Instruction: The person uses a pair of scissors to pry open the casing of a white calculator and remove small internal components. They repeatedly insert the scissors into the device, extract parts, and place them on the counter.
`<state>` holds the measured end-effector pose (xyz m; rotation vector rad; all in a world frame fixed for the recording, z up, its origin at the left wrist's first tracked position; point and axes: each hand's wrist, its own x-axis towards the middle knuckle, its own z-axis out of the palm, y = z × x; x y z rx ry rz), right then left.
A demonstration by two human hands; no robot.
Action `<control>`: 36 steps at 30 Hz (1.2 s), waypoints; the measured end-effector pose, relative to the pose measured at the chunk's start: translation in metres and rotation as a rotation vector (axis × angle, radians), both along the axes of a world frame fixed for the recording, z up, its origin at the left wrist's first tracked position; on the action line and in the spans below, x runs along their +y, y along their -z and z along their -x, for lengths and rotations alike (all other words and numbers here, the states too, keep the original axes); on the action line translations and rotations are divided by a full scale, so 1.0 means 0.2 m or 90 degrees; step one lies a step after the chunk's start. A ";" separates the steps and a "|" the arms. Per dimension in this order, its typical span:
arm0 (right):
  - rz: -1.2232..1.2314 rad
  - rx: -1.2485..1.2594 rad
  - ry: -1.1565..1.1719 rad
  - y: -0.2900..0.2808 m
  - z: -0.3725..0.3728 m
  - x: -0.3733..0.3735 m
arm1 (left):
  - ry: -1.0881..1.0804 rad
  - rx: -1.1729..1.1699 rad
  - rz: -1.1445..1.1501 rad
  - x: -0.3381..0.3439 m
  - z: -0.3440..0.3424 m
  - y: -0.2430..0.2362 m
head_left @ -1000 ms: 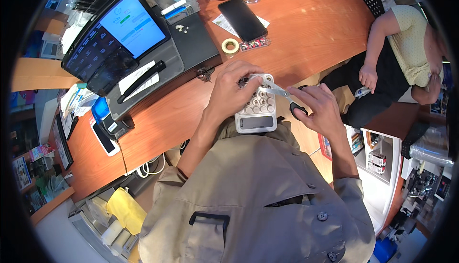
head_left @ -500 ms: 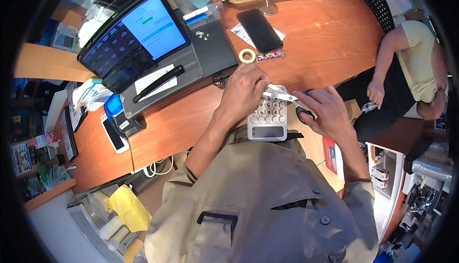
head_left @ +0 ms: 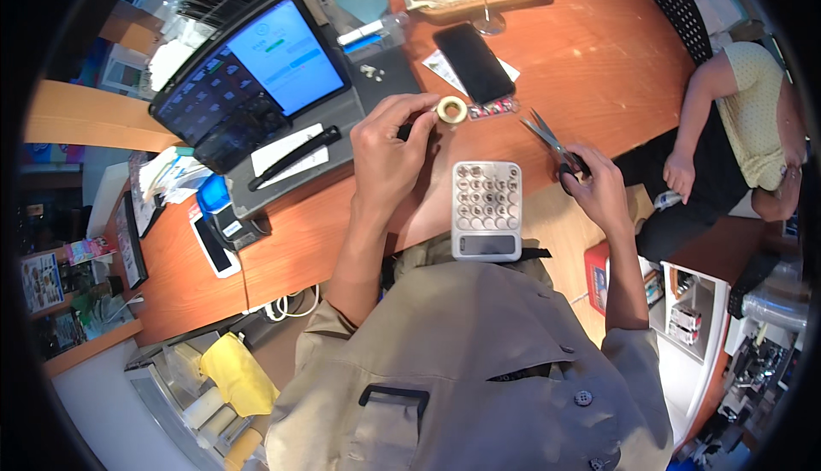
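The right hand (head_left: 599, 189) has its fingers grasping the scissors (head_left: 563, 156) by their dark, smooth handle loops; the slim metal blades stand slightly parted in a narrow V and point away from the person, above the reddish-brown surface (head_left: 599, 60) with its streaked wood grain. The left hand (head_left: 389, 150) has bent fingers, thumb and forefinger tips at the near side of a pale yellow tape roll (head_left: 462, 113), a thick ring with a round hole; whether they grip it cannot be told. The roll is just beside a clear, flat case (head_left: 493, 109) of small red and dark pieces and near a glossy black phone (head_left: 475, 65). Between the forearms, at the surface's near edge, a white calculator (head_left: 487, 211) shows rounded corners, rows of round, pale keys and a grey rectangular display toward the person's matte, olive-brown cloth garment (head_left: 445, 325).
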<state>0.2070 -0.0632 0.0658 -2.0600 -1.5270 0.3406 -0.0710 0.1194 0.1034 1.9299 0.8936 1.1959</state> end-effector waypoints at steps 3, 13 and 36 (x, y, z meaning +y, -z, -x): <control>-0.002 0.052 0.027 0.04 0.01 -0.02 | -0.006 0.064 -0.030 0.08 0.04 -0.03; -0.068 0.242 0.098 0.15 0.09 -0.07 | -0.012 0.269 -0.195 0.32 0.09 -0.01; 0.009 0.738 0.056 0.26 0.30 -0.35 | -0.046 0.425 -0.274 0.42 0.07 0.03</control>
